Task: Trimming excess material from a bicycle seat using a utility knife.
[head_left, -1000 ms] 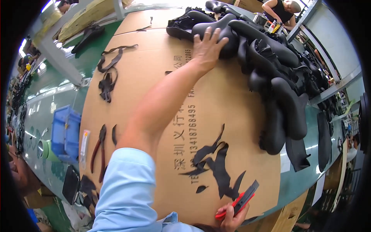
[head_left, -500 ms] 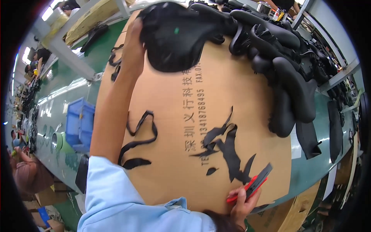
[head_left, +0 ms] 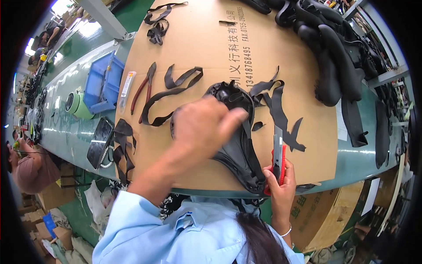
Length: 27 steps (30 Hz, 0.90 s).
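A black bicycle saddle [head_left: 241,154] lies underside up near the front edge of the cardboard, its narrow nose toward me. My left hand [head_left: 204,125] is over the saddle's wide part, blurred by motion. Its thumb sticks out to the right, while its fingers are too smeared to tell whether they grip the saddle. In my right hand [head_left: 281,182] is a red utility knife [head_left: 278,160], held beside the saddle's nose with its blade pointing away from me. Black trimmed scraps [head_left: 278,103] lie just beyond the knife, and a long curled strip [head_left: 154,105] lies left of the saddle.
Red-handled pliers [head_left: 149,81] and a slim clear pack [head_left: 126,93] lie at the cardboard's left. Beyond its left edge are a blue bin [head_left: 103,83], a green roll [head_left: 79,104] and a dark phone-like slab [head_left: 100,143]. Many black saddles [head_left: 329,61] are heaped at far right.
The saddle has come down from the far side toward me and now shows its underside. My left hand came back with it. The knife in my right hand has shifted slightly away from me.
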Tool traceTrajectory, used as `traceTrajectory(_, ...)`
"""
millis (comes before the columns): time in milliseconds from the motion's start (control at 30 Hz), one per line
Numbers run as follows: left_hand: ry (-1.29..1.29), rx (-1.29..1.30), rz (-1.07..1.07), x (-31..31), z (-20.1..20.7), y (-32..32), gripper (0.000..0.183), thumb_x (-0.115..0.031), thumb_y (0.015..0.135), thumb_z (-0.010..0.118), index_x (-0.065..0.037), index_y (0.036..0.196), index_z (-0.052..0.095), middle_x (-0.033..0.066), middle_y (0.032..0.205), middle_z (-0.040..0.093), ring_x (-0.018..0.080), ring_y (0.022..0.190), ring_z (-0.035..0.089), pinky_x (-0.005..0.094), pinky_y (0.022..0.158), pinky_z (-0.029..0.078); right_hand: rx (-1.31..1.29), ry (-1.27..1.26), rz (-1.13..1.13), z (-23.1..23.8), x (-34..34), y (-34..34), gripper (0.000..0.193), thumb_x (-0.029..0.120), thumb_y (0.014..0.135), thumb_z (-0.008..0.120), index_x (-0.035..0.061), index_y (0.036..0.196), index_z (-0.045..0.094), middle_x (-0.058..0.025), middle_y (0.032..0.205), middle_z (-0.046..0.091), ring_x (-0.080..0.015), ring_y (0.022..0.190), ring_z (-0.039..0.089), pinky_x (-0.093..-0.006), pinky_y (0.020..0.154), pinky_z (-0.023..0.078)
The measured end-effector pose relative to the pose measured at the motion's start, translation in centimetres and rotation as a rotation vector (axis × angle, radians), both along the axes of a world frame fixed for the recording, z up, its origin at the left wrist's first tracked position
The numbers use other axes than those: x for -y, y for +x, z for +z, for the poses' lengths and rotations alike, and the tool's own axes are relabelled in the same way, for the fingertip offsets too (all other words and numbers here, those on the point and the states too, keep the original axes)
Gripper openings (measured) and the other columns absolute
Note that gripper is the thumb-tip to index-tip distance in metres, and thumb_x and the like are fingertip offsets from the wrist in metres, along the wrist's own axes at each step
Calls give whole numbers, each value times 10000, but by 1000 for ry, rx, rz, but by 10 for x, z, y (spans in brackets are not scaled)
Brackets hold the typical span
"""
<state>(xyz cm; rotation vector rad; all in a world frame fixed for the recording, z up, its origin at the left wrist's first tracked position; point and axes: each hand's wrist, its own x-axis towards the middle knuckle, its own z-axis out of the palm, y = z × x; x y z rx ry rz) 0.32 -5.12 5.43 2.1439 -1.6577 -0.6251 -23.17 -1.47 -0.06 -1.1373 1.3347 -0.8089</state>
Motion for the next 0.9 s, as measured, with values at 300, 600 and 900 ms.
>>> traceTrajectory(300,-268,-485,179,-16,-44,-32,219,-195,736,769,-20,728,637,67,727,580,176,628,556,328,629,427,-206,-288,134,0,2,-9,433,103,881,670,10,1270,504,-85,956,672,-114,685,592,-249,612,485)
traceTrajectory(600,-314,-751,303,-26,-38,-26,127,-77,718,692,7,678,606,15,676,545,65,559,484,226,526,398,-561,-784,539,34,41,21,521,36,829,672,141,1328,565,-109,694,571,-227,558,536,-321,541,453)
traceTrajectory(900,-372,-1542,94,-31,-46,-9,56,-7,781,687,-27,777,635,-9,772,618,47,745,551,200,716,425,-379,-498,672,40,28,-15,494,22,828,673,99,1306,575,-144,839,677,-237,637,626,-329,612,487)
